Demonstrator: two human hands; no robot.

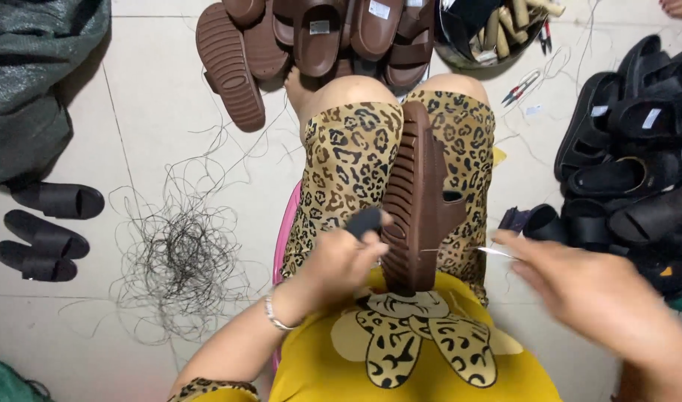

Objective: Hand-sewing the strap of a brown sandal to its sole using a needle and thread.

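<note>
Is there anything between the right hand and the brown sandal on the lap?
Nothing visible blocks it. Only a thin needle in the right hand points across the open gap toward the brown sandal.

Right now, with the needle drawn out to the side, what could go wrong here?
The right hand pinches a thin metal needle whose thread runs to the brown ribbed rubber sandal; it could prick the leopard-print lap. The sandal stands on edge between the knees, steadied only by the left hand, and might tip.

A brown ribbed-soled slipper stands on edge between the knees, sole leftward, thread crossing its lower end.
</note>
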